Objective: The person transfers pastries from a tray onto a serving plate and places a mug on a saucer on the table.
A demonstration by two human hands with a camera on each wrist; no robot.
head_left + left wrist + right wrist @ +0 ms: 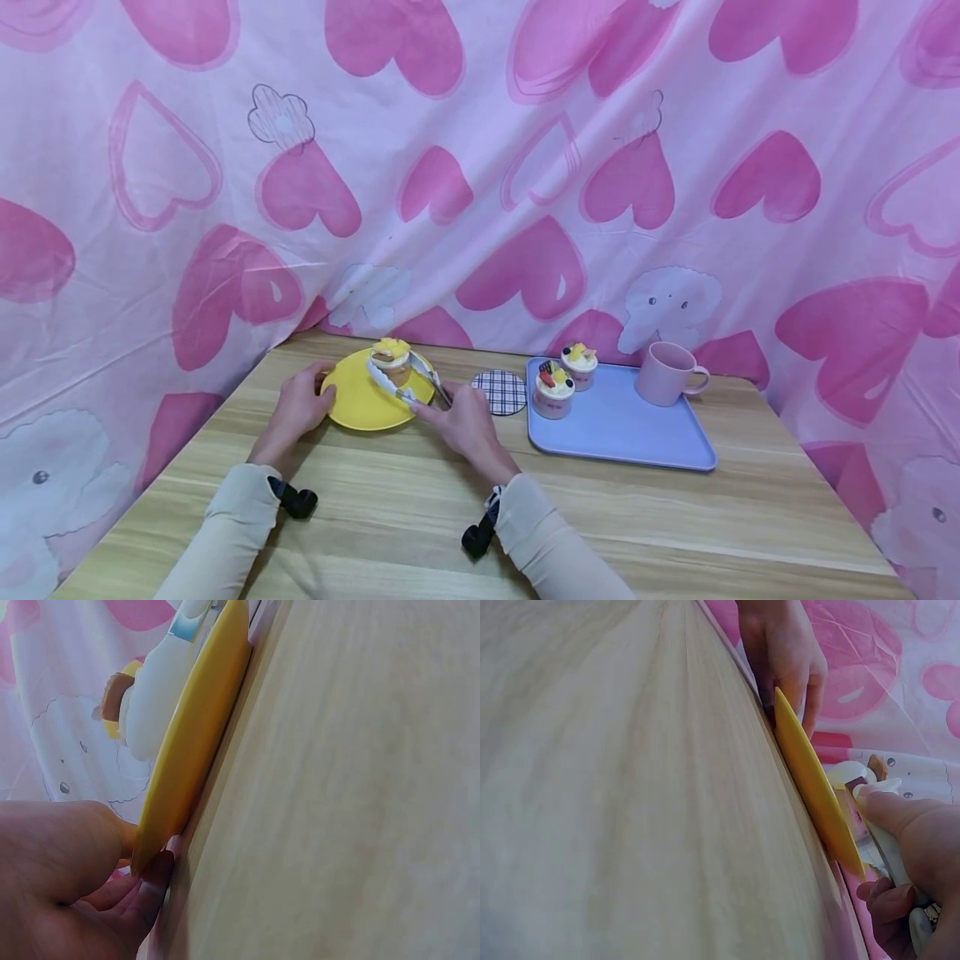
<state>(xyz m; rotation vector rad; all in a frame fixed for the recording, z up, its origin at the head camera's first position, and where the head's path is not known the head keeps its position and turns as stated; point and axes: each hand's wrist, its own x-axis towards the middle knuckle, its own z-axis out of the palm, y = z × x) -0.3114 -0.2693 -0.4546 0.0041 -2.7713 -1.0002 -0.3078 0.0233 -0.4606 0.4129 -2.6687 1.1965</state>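
Note:
A yellow plate (348, 400) lies at the left of the table, and my left hand (298, 404) pinches its left rim between thumb and fingers. On the plate stands a small dessert cup (392, 367) with white cream and yellow fruit on top. My right hand (468, 425) grips a pair of tongs (388, 385) with pale tips, whose arms lie on either side of the cup. The left wrist view shows the plate (191, 742) edge-on, with left fingertips (154, 881) under its rim. In the right wrist view the tongs (885, 851) sit under my right thumb.
Right of the plate lies a round checked coaster (500, 392). Beyond it is a blue tray (615, 429) bearing two dessert cups, the nearer cup (553, 398) and the farther cup (581, 377), and a pink mug (666, 375). A pink heart-print curtain (517, 275) hangs behind the table.

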